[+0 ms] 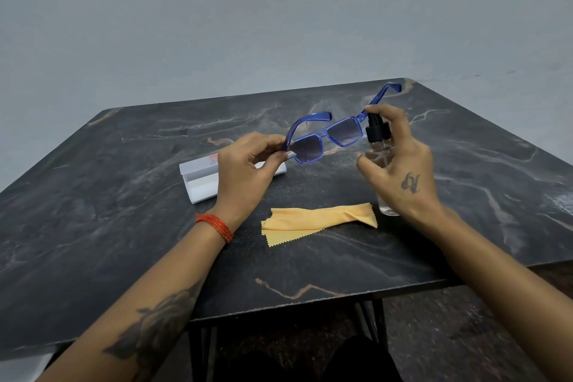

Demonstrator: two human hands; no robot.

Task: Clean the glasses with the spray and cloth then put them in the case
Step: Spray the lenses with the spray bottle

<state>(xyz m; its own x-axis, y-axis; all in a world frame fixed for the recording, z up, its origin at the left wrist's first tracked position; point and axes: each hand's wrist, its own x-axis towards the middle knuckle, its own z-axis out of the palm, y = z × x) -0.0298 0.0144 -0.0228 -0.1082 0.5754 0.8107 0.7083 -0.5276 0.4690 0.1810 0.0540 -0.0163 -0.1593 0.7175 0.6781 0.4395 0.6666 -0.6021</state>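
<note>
Left hand (pixel 245 164) pinches the blue glasses (pixel 325 141); right hand (pixel 400 164) grips the spray bottle (pixel 379 146).

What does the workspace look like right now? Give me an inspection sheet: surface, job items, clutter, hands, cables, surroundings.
Surface: dark marbled table with pale veins.
Glasses: blue-framed glasses held above the table, arms unfolded, lenses tinted.
Spray: clear spray bottle with black pump, upright beside the right lens.
Cloth: yellow cloth lying crumpled on the table, untouched.
Case: white case lying open on the table behind the left hand.
Clutter: nothing seen.
Hands: left hand pinches the glasses at the left hinge; right hand grips the spray bottle, forefinger on the pump.
Cables: nothing seen.
Surroundings: plain grey wall behind; black table legs below.
</note>
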